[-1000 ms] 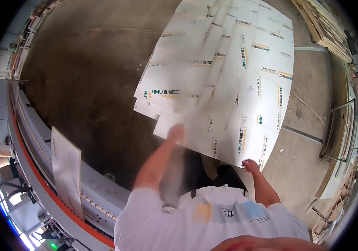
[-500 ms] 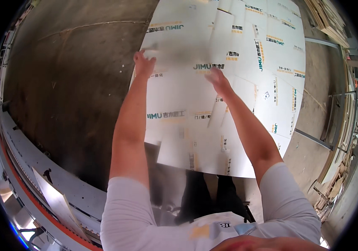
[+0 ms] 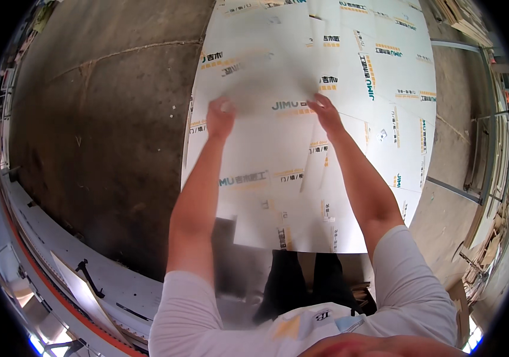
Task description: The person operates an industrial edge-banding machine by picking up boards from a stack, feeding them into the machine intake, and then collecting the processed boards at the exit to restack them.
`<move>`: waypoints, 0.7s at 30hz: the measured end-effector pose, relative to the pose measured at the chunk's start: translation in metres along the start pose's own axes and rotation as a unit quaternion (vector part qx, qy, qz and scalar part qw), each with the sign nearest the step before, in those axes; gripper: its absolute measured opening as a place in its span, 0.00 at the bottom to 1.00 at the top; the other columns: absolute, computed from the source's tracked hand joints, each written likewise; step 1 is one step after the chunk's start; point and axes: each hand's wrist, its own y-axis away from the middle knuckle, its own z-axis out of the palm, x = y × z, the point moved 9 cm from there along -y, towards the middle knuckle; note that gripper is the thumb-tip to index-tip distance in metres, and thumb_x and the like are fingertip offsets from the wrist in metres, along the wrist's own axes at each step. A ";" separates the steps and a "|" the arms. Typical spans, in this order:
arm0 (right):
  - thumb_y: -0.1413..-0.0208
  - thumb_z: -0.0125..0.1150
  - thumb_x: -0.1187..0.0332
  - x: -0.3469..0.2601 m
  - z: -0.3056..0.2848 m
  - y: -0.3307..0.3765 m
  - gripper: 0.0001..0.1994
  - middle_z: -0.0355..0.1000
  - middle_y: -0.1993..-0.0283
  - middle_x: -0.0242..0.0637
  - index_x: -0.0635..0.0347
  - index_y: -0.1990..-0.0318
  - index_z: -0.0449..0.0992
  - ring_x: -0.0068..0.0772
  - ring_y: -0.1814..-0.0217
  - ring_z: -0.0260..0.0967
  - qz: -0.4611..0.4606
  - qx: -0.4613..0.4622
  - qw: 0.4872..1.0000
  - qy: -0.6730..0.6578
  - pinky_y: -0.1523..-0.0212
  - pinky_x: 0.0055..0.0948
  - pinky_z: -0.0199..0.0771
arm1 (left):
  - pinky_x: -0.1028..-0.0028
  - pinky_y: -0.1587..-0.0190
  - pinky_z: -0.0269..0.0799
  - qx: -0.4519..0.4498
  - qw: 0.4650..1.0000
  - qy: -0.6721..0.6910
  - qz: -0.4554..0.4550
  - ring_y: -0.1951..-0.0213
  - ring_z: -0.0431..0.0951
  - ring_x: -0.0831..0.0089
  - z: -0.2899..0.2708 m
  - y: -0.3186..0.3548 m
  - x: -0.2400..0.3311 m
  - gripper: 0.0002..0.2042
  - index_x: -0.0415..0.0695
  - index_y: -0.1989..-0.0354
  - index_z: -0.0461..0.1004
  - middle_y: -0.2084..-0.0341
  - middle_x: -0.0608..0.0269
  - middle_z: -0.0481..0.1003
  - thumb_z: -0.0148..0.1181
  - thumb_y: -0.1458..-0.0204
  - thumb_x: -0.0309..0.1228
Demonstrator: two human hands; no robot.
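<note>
Since half a second ago, our hands have slid further apart across the white panels. Our left hand lies palm down, fingers loosely curled, on the top white panel; it is blurred, so we cannot tell whether it grips. Our right hand rests flat with fingers narrow together on the same sheet. Beneath it spreads a stack of white printed panels, over a brown concrete floor. A grey machine table curves along the lower left.
</note>
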 end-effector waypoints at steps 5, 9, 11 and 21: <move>0.46 0.69 0.47 0.044 -0.029 0.066 0.32 0.75 0.42 0.39 0.60 0.40 0.74 0.30 0.42 0.71 0.039 0.006 0.997 0.067 0.43 0.29 0.70 | 0.61 0.43 0.70 0.044 0.997 -0.062 -0.012 0.47 0.75 0.57 -0.010 0.100 0.017 0.16 0.47 0.52 0.76 0.51 0.56 0.75 0.65 0.49 0.34; 0.42 0.64 0.58 0.130 -0.063 0.135 0.19 0.76 0.50 0.37 0.54 0.46 0.78 0.38 0.50 0.74 -0.018 -0.013 0.987 0.158 0.48 0.34 0.73 | 0.59 0.48 0.72 0.035 0.996 -0.004 -0.078 0.52 0.77 0.55 -0.011 0.201 -0.012 0.15 0.45 0.52 0.76 0.56 0.55 0.77 0.63 0.47 0.36; 0.43 0.68 0.55 0.151 -0.073 0.170 0.21 0.74 0.53 0.33 0.59 0.48 0.76 0.30 0.52 0.70 0.107 -0.038 0.983 0.145 0.47 0.29 0.70 | 0.62 0.52 0.74 0.003 0.994 -0.039 -0.105 0.56 0.79 0.57 -0.004 0.262 -0.043 0.15 0.42 0.54 0.75 0.60 0.54 0.79 0.63 0.45 0.37; 0.45 0.67 0.43 0.311 -0.118 0.428 0.40 0.61 0.31 0.32 0.49 0.30 0.60 0.40 0.30 0.58 0.501 0.103 0.780 -0.361 0.32 0.54 0.59 | 0.63 0.52 0.74 -0.167 0.901 0.095 -0.390 0.56 0.81 0.63 0.113 0.511 -0.069 0.23 0.38 0.47 0.74 0.59 0.51 0.81 0.59 0.39 0.46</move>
